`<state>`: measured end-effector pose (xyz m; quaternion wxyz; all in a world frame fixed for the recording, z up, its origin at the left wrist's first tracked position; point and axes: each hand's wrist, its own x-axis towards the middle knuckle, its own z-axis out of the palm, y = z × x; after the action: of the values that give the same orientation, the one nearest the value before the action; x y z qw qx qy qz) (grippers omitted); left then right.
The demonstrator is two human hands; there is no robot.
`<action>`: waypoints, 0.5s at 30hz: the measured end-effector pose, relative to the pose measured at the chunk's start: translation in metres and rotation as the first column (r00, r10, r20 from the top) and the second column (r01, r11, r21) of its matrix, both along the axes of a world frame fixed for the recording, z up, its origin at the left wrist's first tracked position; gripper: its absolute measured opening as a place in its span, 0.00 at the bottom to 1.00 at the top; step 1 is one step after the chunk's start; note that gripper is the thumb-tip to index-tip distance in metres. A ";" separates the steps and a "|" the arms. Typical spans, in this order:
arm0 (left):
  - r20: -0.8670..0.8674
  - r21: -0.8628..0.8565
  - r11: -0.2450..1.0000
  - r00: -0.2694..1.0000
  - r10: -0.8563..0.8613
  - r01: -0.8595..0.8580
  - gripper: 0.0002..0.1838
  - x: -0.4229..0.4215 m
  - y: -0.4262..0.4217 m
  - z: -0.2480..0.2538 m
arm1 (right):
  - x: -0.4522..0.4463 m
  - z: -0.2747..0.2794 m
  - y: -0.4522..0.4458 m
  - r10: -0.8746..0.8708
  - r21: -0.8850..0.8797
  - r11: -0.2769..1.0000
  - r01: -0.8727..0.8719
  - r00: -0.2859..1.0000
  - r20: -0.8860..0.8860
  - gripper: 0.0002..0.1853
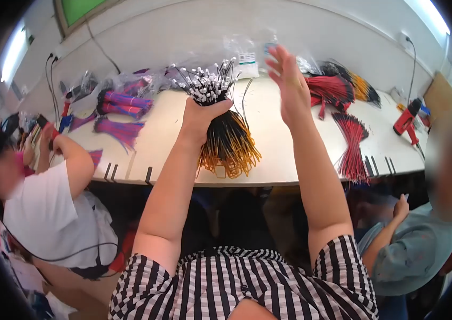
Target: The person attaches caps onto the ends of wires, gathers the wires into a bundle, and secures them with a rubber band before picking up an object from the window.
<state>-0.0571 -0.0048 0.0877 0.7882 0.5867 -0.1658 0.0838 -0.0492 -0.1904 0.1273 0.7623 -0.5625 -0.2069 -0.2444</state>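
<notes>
Nearest: wearer's black-and-white striped shirt [236, 285], no writing readable. Person in white top [50, 213] at left, person in teal top [418, 250] at right. Wire bundle [228, 136], black with yellow-orange looped ends, held upright near the front of white table [274, 149], white connectors up. Left hand [202, 117] wrapped around bundle below connectors, thumb across front. Right hand [291, 85] raised beside it, well apart, nothing held; fingers extended, slightly spread. Red-black bundle [351, 141] lying at right, red heat gun [410, 117] beyond it, no brand legible. Purple-blue bundles [124, 103] at left. Far: clear bag by wall, white-and-green label [247, 60], print too small to read.
</notes>
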 end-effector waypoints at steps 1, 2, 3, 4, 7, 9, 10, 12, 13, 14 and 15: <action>0.023 -0.064 0.997 0.999 -0.035 0.036 0.13 -0.004 0.002 0.003 | -0.002 -0.019 -0.001 -0.035 -0.151 0.988 0.027 0.998 -0.053 0.30; 0.046 -0.119 0.990 0.997 -0.069 0.074 0.12 -0.006 0.006 0.004 | -0.001 -0.044 0.002 -0.079 -0.293 0.955 0.046 0.992 -0.100 0.28; 0.030 -0.133 0.988 0.997 -0.070 0.074 0.12 0.002 0.010 -0.005 | -0.003 -0.065 0.012 -0.043 -0.394 0.919 -0.025 0.986 -0.163 0.24; 0.046 -0.159 0.979 0.992 -0.118 0.124 0.12 0.000 0.009 -0.003 | -0.014 -0.070 0.028 -0.022 -0.480 0.873 -0.090 0.975 -0.222 0.20; 0.045 -0.118 0.983 0.989 -0.139 0.143 0.12 -0.005 0.002 0.003 | -0.044 -0.059 0.065 -0.372 -0.698 0.576 0.425 0.897 0.239 0.11; 0.032 -0.105 0.985 0.991 -0.132 0.135 0.12 -0.014 -0.004 0.013 | -0.048 -0.051 0.064 -0.382 -0.748 0.489 0.448 0.881 0.278 0.10; 0.036 -0.103 0.985 0.990 -0.133 0.136 0.12 -0.014 -0.002 0.012 | -0.050 -0.047 0.065 -0.376 -0.794 0.400 0.459 0.872 0.314 0.09; 0.066 -0.109 0.981 0.986 -0.155 0.161 0.11 -0.013 0.003 0.013 | -0.055 -0.039 0.063 -0.327 -0.803 0.380 0.459 0.879 0.348 0.10; 0.067 -0.106 0.987 0.991 -0.116 0.123 0.13 -0.017 0.004 0.015 | -0.057 -0.034 0.059 -0.275 -0.815 0.357 0.457 0.885 0.376 0.11; 0.072 -0.104 0.987 0.991 -0.114 0.122 0.13 -0.022 0.006 0.019 | -0.062 -0.028 0.053 -0.274 -0.812 0.359 0.461 0.883 0.380 0.11; 0.054 -0.072 0.992 0.994 -0.096 0.100 0.13 -0.030 0.011 0.023 | -0.070 -0.021 0.042 -0.159 -0.829 0.431 0.357 0.934 0.320 0.13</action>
<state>-0.0868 0.0065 0.1104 0.8082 0.5458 -0.2111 0.0660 -0.1189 -0.1480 0.1066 0.2956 -0.8701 -0.2863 -0.2713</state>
